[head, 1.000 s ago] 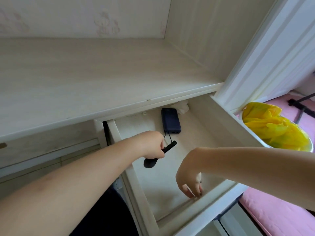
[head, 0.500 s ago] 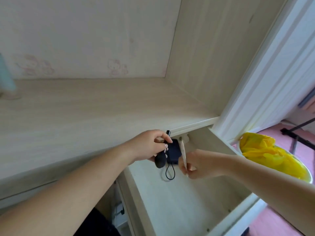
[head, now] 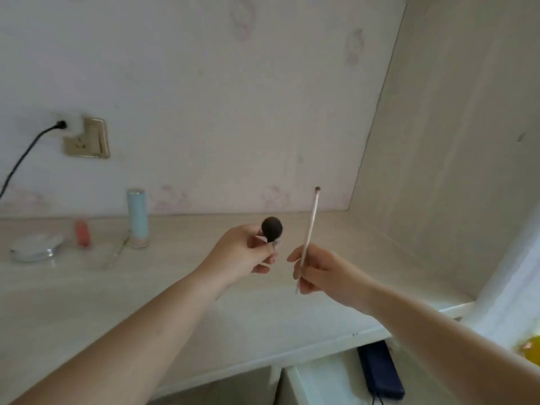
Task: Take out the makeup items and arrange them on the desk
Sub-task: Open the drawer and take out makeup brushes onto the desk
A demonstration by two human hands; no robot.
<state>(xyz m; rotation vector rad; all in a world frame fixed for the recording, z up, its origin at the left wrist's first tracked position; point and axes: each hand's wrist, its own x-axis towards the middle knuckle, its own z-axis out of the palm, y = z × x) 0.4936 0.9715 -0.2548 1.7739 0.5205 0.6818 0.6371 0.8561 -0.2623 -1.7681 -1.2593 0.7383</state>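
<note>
My left hand (head: 242, 255) grips a makeup brush with a round dark head (head: 272, 228), held upright above the pale wooden desk (head: 87, 302). To its right, my right hand (head: 321, 273) pinches a thin white brush (head: 310, 226) that points up and ends in a small dark tip. On the desk at the left lie a round compact (head: 36, 246), a pink lipstick (head: 82, 232), a tall light-blue tube (head: 138, 217) and a thin pale stick (head: 118, 252). The open drawer (head: 321, 381) shows at the bottom right.
A dark blue power bank (head: 380, 369) lies in the drawer. A wall socket (head: 86, 138) with a black cable (head: 26, 153) sits on the back wall at the left. A side panel (head: 453, 141) closes the desk on the right. Something yellow (head: 530, 347) shows at the right edge.
Both hands have risen out of the drawer to above the desk, each carrying its brush. The view has tilted up, bringing the items at the desk's left into sight.
</note>
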